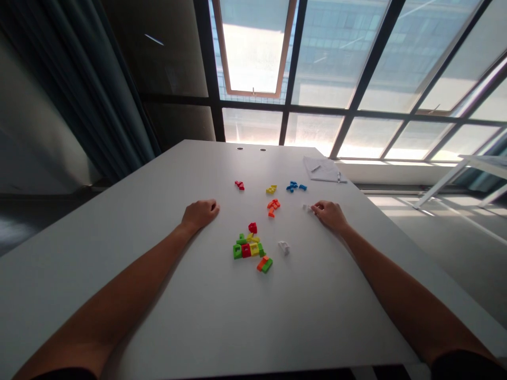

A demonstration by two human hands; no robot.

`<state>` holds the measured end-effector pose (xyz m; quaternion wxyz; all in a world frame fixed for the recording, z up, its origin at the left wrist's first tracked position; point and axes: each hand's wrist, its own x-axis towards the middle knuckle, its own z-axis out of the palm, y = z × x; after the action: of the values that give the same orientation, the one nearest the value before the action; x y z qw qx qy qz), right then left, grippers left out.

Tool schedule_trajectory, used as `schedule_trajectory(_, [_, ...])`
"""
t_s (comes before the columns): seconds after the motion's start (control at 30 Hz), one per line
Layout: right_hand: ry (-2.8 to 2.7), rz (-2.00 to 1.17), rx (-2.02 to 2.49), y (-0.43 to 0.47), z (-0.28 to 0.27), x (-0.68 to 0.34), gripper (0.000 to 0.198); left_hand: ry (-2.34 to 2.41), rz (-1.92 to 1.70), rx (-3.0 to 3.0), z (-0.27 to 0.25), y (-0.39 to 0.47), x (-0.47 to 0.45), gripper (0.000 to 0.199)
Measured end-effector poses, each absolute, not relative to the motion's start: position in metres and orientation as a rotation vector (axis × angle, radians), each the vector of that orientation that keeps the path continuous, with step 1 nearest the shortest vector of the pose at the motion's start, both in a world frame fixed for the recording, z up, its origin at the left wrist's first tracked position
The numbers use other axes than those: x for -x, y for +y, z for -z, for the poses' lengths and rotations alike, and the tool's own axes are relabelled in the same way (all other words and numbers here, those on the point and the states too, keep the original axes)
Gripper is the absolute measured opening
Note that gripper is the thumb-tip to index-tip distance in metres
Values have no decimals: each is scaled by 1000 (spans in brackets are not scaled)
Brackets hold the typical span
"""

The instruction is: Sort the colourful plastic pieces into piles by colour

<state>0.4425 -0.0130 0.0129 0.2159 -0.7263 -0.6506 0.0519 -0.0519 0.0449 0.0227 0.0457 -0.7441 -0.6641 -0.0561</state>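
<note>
My left hand (200, 212) rests on the white table (209, 311) as a loose fist, and nothing shows in it. The fingertips of my right hand (328, 214) are closed on a small white toy block (307, 208) at the right, on or just above the tabletop. Between my forearms lies a cluster of plastic blocks: a green block (237, 252), a red block (246, 250) and a yellow block (254, 249) side by side. Behind them sits another red block (252, 227). An orange-and-green pair (264, 264) lies in front, and a second white block (284, 247) to the right.
Farther back are red pieces (240, 185), yellow pieces (271, 189), blue pieces (292, 186) and orange pieces (273, 206). A paper sheet (322, 169) with pens lies near the far right table edge. Windows (325, 68) and a curtain (91, 79) stand beyond.
</note>
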Motion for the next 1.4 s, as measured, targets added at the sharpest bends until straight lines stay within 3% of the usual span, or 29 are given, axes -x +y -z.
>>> schedule_trajectory(0.33, [-1740, -99, 2084, -16, -12, -430, 37, -2046, 183, 2275, -24, 44, 51, 48])
schedule_trajectory(0.8, [-1722, 86, 1924, -22, -22, -416, 18, -2034, 189, 2261, -21, 46, 53, 46])
schedule_trajectory(0.87, [-1847, -5, 1807, -26, -30, -408, 15, -2028, 195, 2263, -21, 46, 53, 46])
schedule_trajectory(0.97, [-2200, -447, 1554, -36, -42, -390, 11, -2027, 190, 2264, -21, 45, 52, 47])
schedule_trajectory(1.1, [-2478, -983, 1267, -56, -55, -359, 27, -2028, 195, 2258, -21, 44, 51, 47])
schedule_trajectory(1.4, [-2527, -892, 1324, -54, -58, -352, 21, -1999, 254, 2264, -21, 39, 51, 48])
